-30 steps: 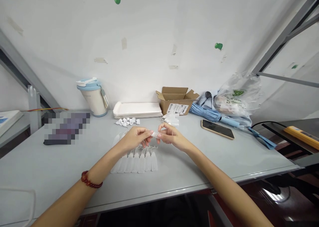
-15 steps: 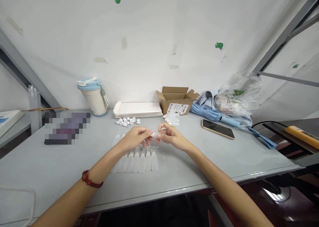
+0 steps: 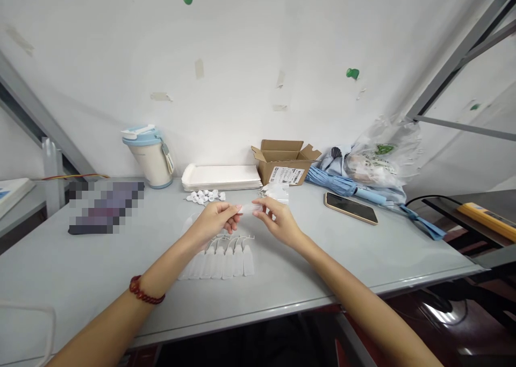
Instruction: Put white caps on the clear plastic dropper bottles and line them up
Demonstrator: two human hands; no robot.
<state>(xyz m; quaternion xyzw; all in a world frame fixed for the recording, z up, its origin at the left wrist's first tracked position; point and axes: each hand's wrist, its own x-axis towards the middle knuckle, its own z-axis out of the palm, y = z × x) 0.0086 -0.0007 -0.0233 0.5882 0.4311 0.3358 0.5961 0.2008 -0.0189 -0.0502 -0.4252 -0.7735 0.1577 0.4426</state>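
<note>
Between my fingertips, above the table, is a small translucent white plastic bottle (image 3: 249, 209). My left hand (image 3: 217, 222) pinches its left end between thumb and fingers. The thumb and fingers of my right hand (image 3: 278, 220) close on its right end. Fingers hide part of it. Below my hands, several translucent squeeze bottles (image 3: 228, 262) lie side by side in a row, with thin curved spouts at their upper ends. My left wrist covers some of that row. Several small white caps (image 3: 206, 196) lie in a pile behind my left hand.
More translucent bottles (image 3: 278, 192) lie before an open cardboard box (image 3: 282, 171). A stack of white trays (image 3: 221, 177) and a tumbler (image 3: 151, 157) stand along the wall. To the right are a phone (image 3: 350, 208), a folded blue umbrella (image 3: 334, 181) and a plastic bag (image 3: 382, 157).
The bottle between my hands now shows more of its length. My hands are slightly further apart, and the fingers of my right hand have shifted on its end.
</note>
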